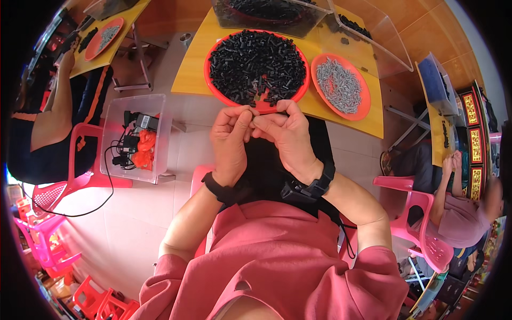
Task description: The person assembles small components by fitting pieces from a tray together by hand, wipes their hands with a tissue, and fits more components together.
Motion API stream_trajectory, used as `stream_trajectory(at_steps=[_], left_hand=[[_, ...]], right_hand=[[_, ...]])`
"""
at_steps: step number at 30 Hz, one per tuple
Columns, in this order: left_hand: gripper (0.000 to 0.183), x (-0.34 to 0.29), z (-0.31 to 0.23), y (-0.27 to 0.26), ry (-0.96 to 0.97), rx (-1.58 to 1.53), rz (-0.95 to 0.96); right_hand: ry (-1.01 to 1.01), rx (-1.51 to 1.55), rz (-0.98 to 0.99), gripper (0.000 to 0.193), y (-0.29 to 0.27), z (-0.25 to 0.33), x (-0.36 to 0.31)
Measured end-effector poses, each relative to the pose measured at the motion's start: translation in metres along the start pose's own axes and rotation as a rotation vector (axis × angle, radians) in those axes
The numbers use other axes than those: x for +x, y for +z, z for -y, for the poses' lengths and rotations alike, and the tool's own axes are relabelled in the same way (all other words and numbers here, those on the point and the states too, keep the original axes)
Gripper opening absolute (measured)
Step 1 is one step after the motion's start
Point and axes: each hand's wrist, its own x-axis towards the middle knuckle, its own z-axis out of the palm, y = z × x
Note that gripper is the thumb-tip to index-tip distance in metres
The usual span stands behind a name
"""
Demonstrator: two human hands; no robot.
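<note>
My left hand [230,140] and my right hand [290,136] meet just in front of the near rim of a red round tray [209,84]. Thumb and fingers of each are pinched together, the tips almost touching. Whatever they hold is too small and too covered to make out; a dark bit shows by the left fingertips. The tray is heaped with small black tube-like pieces [256,61], thinned out at the near edge. To its right an orange-red plate [365,98] carries many small silvery metal parts [339,85]. Both stand on a yellow table [186,69].
Clear plastic bins [266,24] with black pieces stand at the table's back. Left of me, a clear box [162,106] holds black adapters and an orange bag; its cable trails over the floor. Other people sit on pink chairs [85,144] at tables to both sides.
</note>
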Motion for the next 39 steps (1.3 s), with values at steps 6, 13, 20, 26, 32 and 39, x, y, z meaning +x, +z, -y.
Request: stream_trajectory(at_steps=[6,13,20,26,32,39], left_hand=[[0.015,0.001,0.004,0.004,-0.179,-0.252,0.027],[0.019,0.003,0.000,-0.001,-0.276,-0.309,0.119],[0.020,0.000,-0.010,0.013,-0.335,-0.245,0.082],[0.026,-0.003,-0.002,0.004,-0.398,-0.303,0.175],[0.026,0.000,-0.002,0.003,-0.483,-0.237,0.230],[0.021,-0.006,-0.006,0.009,-0.593,-0.079,0.273]], right_hand=[[-0.119,-0.274,0.146,0.027,-0.015,-0.003,0.014],[-0.639,-1.231,0.470,0.033,-0.021,0.043,0.028],[-0.799,-1.410,0.629,0.041,-0.018,0.049,0.030],[-0.784,-1.385,0.535,0.039,-0.027,0.039,0.029],[-0.841,-1.553,0.614,0.033,-0.027,0.059,0.033],[-0.674,-1.749,1.000,0.031,-0.015,0.090,0.043]])
